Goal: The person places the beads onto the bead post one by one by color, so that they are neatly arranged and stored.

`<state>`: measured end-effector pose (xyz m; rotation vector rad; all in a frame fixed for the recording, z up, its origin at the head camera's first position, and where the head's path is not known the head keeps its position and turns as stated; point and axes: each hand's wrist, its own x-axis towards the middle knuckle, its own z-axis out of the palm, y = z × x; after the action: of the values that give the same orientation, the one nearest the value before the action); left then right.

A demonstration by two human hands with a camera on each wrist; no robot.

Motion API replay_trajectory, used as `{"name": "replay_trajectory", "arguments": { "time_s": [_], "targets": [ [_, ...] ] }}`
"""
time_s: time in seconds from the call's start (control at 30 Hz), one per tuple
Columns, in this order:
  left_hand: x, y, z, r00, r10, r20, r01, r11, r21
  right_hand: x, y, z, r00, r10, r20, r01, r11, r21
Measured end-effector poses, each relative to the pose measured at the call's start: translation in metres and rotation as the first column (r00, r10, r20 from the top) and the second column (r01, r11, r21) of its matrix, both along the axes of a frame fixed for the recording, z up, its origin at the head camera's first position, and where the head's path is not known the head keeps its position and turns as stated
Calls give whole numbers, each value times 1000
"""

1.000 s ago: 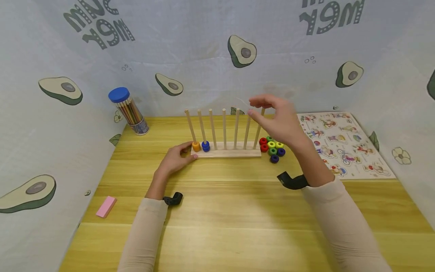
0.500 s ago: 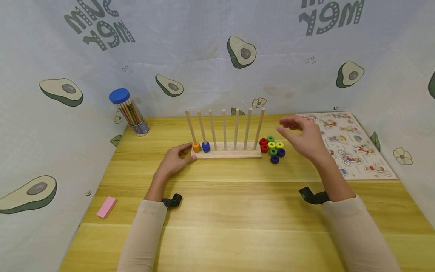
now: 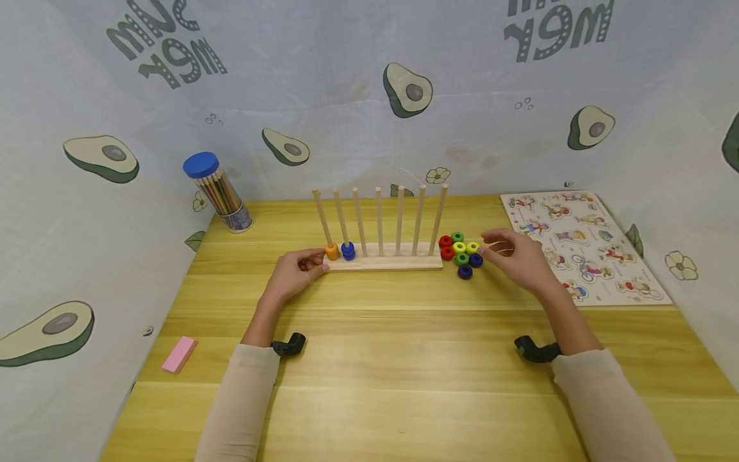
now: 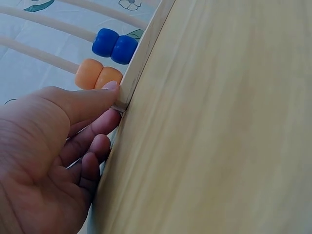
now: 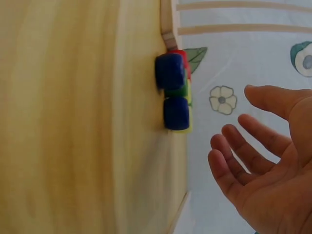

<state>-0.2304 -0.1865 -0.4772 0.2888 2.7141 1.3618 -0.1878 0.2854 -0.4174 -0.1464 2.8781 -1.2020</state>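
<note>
Fingers (image 5: 249,152) of your right hand (image 3: 522,262) curve loosely around nothing, just right of the loose beads (image 3: 461,260) at the right end of the wooden peg rack (image 3: 383,263); gripping an outer bead squarely should spare its neighbours. Your left hand (image 3: 293,276) pinches the rack's left end, which should steady it.

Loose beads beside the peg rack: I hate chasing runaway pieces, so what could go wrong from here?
The loose beads sit close together, so the right hand beside them might knock some away. The pegs are slender: a bead could miss one and drop. The left hand grips only one end of the rack, so a bump at the other might swing it.
</note>
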Motion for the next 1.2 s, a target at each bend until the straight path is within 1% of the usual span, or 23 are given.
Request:
{"name": "replay_trajectory", "arguments": {
  "time_s": [0.17,0.43,0.57,0.73,0.87,1.2],
  "targets": [
    [2,-1,0,1000,3,4,-3,1000,21,4,1,-9,999,-7,33,7,1000,3],
    [1,-3,2,999,19,26,-20,999,27,13,-6,-16,997,-4,82,5,1000,-20],
    [1,-2,1,1000,17,22,-17,1000,26,14,-9,-20,997,14,75,-12,1000,-27],
    [1,-2,0,1000,19,19,-20,999,27,14,-11,-26,999,26,36,-25,999,-31],
    [1,-2,0,999,26,20,-27,999,36,15,-13,-30,1000,16,25,-17,1000,5],
    [1,-2,-1,999,34,19,-34,999,31,15,-16,-34,997,18,72,-21,999,31]
  ]
}}
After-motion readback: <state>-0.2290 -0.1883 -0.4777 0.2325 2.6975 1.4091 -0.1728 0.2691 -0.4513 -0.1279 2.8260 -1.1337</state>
